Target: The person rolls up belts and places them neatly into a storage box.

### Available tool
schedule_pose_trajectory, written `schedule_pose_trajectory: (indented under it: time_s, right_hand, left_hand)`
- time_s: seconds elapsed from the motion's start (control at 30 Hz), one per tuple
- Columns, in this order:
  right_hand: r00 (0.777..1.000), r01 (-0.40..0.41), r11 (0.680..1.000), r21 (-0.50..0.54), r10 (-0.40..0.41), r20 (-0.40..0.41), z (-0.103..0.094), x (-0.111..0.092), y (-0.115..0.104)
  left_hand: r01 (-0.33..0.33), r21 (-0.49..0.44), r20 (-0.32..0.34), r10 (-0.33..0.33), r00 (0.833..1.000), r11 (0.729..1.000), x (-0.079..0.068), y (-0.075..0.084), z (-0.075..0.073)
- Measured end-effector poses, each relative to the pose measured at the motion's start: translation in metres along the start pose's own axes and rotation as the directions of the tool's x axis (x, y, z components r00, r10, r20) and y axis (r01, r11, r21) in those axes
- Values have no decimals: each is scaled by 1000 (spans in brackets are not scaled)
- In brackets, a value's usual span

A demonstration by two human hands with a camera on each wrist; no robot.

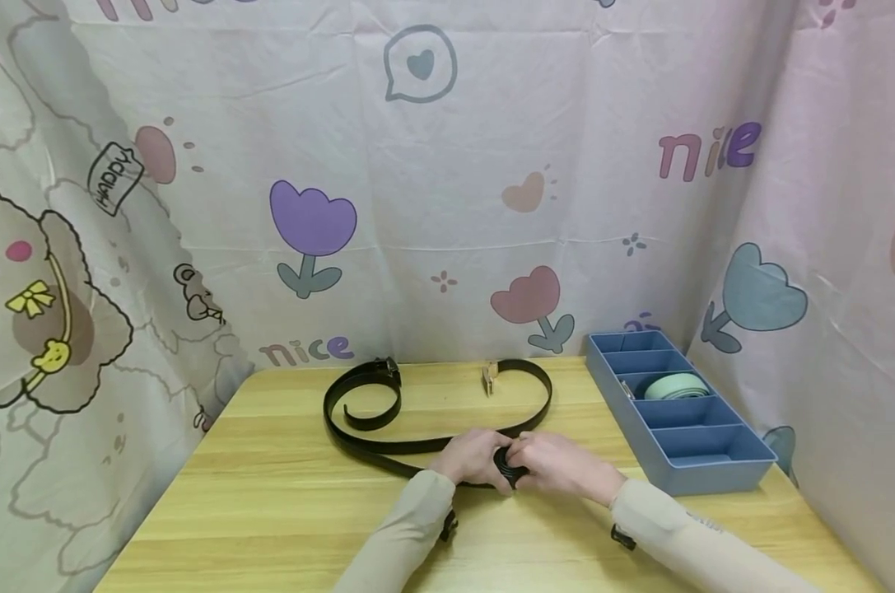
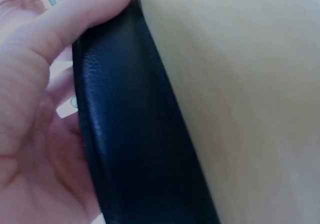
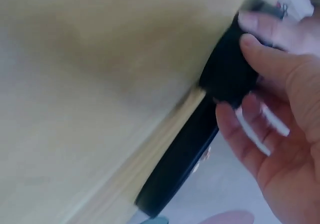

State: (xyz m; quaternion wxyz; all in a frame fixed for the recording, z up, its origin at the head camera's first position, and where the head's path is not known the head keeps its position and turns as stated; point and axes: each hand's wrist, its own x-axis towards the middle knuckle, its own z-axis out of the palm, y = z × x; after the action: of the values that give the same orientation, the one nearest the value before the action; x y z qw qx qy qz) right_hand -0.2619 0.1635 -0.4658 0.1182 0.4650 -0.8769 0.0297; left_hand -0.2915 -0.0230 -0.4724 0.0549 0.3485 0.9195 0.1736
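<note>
Near the middle of the table, both hands grip a tightly wound black belt roll [image 1: 508, 469]. My left hand [image 1: 477, 457] curls around its left side, and my right hand [image 1: 566, 468] pinches it from the right. In the left wrist view, thumb and fingers hold a smooth black strap [image 2: 132, 119] by its edge. The right wrist view shows the fingers of the right hand [image 3: 280, 84] on the dark roll [image 3: 227, 66]. Behind the hands, black straps [image 1: 395, 446] run left to a loose curl with a dark buckle [image 1: 389, 368]. Another strap end [image 1: 547, 395] carries a gold-coloured buckle [image 1: 489, 379].
On the right of the wooden table [image 1: 269, 511] stands a blue-grey divided box [image 1: 721, 478]. Its middle compartment holds a rolled mint-green belt [image 1: 677, 385]. Patterned curtains [image 1: 447, 206] hang behind the table and along both sides.
</note>
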Motion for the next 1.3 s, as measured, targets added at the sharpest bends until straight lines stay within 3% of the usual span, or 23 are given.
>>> schedule_pose_trajectory:
  time_s: [0.13,0.33,0.47,0.77,0.93,1.17,1.3]
  right_hand:
    - [999,-36,999,-8,36,-33,3,2,-4]
    - [999,40,998,52,-40,3,3,2,9]
    - [998,51,997,59,-53,22,1,0,15]
    - [998,-33,999,-8,32,-55,6,-4,3]
    - [991,-12,1000,-10,10,-130,11,-4,1]
    - [995,35,999,37,-31,-98,10,-4,6]
    - [997,38,998,55,-34,-75,8,-2,7]
  left_hand:
    - [10,48,-34,-8,999,999,0,-1,2]
    - [-4,1,84,3,996,1000,1,-6,-1]
    - [5,-28,102,-2,995,1000,3,-8,-3]
    - [65,133,-34,-61,998,989,0,-1,1]
    - [47,219,-97,-26,995,975,-1,0,2]
    - [-30,43,46,28,999,999,-3,-9,-1]
    - [-47,3,38,47,998,999,-7,-12,-2]
